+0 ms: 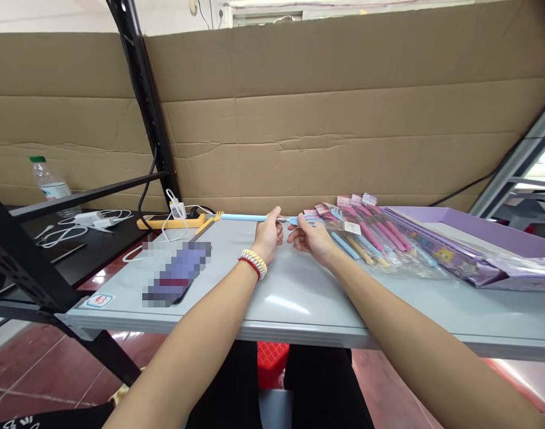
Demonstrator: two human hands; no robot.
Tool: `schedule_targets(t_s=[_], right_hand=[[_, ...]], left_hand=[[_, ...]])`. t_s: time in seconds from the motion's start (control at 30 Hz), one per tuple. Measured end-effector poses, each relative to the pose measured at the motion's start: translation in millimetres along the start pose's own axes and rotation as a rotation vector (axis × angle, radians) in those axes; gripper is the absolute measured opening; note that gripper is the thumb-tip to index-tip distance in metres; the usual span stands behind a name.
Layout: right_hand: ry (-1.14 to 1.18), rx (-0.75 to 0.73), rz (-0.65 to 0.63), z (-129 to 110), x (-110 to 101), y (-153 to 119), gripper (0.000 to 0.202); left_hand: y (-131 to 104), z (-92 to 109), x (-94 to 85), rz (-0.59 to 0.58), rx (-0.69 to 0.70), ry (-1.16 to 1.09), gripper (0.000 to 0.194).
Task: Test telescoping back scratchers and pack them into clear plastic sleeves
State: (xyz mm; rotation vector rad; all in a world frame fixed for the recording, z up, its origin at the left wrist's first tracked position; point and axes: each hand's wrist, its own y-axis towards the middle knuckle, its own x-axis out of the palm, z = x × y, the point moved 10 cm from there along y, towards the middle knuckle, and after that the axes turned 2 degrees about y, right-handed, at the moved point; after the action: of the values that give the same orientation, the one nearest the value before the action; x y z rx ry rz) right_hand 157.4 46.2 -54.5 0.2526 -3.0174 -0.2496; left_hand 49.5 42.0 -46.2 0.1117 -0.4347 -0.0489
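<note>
A light-blue back scratcher [239,217] with a thin metal rod is held level above the table. My left hand [267,237] is closed around it where the blue handle meets the rod. At the claw end, my right hand [314,239] pinches the blue head between thumb and fingers. A yellow back scratcher [205,226] lies to the left, its claw near the tip of the blue handle. Right of my right hand rest several plastic-bagged back scratchers [383,232] with pink, blue and yellow handles and card tags.
A purple box [469,226] stands at the right of the grey table [299,310]. On the left lie a blurred-out phone [180,277] and a yellow power strip [174,221] with white cables. A black shelf post [145,89] and cardboard wall [321,125] bound the space.
</note>
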Motion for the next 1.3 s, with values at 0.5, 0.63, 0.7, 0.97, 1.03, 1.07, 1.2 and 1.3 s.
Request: schedule_targets(t_s=[0.5,0.63,0.7,0.97,1.03,1.07,1.2,1.3], right_hand=[[0.039,-0.044,0.029,-6.2,-7.9,2.2,0.054],[0.038,-0.064,0.018,-4.6,-9.1,4.1,0.057],[0.043,-0.074,0.023,-5.0,-10.7,4.9,0.057],[0.128,-0.078,0.088,-12.4,-17.5,1.9,0.052],[0.137,-0.095,0.094,-15.8,-16.2,0.6,0.051],[0.139,-0.109,0.097,-18.3,-15.9,0.5,0.051],[0.187,-0.209,0.248,-34.6,-40.6,0.9,0.049],[0.291,-0.288,0.503,-45.8,-92.7,-5.9,0.047]], left_hand=[[-0.2,1.5,-2.8,0.032,-0.023,-0.001,0.041],[1.1,1.5,-4.9,0.049,0.001,0.004,0.045],[1.3,2.6,-5.8,0.054,0.013,-0.004,0.046],[-0.4,13.3,2.2,-0.067,0.102,-0.073,0.030],[0.2,15.4,2.0,-0.061,0.128,-0.084,0.027],[1.0,17.0,0.7,-0.044,0.143,-0.088,0.027],[5.1,30.3,-14.9,0.088,0.210,-0.148,0.031],[6.9,46.7,-33.4,0.190,0.267,-0.239,0.031]])
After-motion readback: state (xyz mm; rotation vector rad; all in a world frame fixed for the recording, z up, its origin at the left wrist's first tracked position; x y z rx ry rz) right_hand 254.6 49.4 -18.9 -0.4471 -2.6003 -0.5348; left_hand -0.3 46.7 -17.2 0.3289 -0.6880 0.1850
